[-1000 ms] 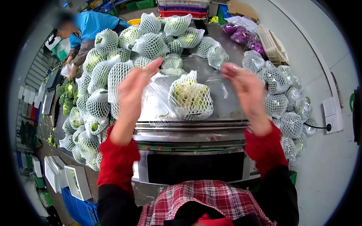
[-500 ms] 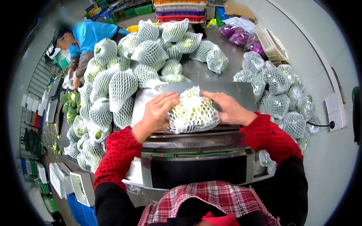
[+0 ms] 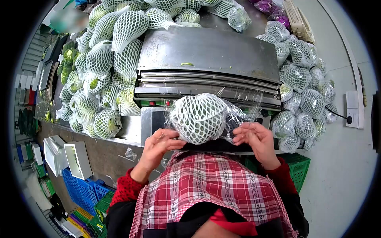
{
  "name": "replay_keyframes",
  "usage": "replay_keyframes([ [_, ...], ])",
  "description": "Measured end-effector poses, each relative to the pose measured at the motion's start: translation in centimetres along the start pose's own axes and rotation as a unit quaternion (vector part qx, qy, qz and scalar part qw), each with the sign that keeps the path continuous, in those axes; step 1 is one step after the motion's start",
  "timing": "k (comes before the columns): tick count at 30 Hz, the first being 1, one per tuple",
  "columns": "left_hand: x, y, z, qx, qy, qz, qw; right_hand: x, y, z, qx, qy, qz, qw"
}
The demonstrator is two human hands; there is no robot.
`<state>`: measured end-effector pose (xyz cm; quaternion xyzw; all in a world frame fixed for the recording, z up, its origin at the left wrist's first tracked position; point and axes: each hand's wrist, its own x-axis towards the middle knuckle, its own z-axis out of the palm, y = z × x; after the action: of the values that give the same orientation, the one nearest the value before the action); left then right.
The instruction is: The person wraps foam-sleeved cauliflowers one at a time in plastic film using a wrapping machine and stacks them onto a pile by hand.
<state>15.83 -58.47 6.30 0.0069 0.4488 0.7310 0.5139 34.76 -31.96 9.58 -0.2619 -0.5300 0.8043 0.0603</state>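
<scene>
A vegetable in white foam netting (image 3: 199,118) rests at the front edge of the metal wrapping machine (image 3: 206,51), with clear plastic film (image 3: 238,115) around it and stretched to its right. At its lower left, my left hand (image 3: 159,146) has its fingers bent against the film edge. My right hand (image 3: 255,142) is to the right of the vegetable, fingers and thumb pinched together on the film. The netting's open end is not visible, and the vegetable hides part of the machine's front.
Many netted vegetables (image 3: 99,57) are piled on the left, with bare broccoli (image 3: 68,59) beyond. Film-wrapped ones (image 3: 305,95) heap up on the right. Purple vegetables (image 3: 278,14) and a cream basket (image 3: 298,20) lie at the back right. Blue crates (image 3: 79,188) stand lower left.
The view has tilted down. My hands have brought the netted vegetable from the machine's top to its front edge, turning it, and film now surrounds it. My hands have moved lower.
</scene>
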Motion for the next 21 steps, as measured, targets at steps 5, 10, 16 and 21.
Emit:
replay_keyframes([
  [5,-5.5,-0.6,0.3,0.100,0.217,0.097,0.966,-1.2,0.1,-2.0,-0.034,0.132,0.040,0.990],
  [10,-4.2,-7.9,-6.9,0.193,0.268,-0.193,0.924,-6.6,11.4,-3.6,-0.059,0.154,0.273,0.948],
  [16,1.5,-18.7,-9.1,0.478,-0.062,0.032,0.876,-7.2,22.5,0.3,-0.500,0.056,0.075,0.861],
  [21,2.6,-6.5,5.0,0.346,-0.130,0.404,0.837,-6.7,16.2,4.1,-0.429,-0.030,0.065,0.900],
])
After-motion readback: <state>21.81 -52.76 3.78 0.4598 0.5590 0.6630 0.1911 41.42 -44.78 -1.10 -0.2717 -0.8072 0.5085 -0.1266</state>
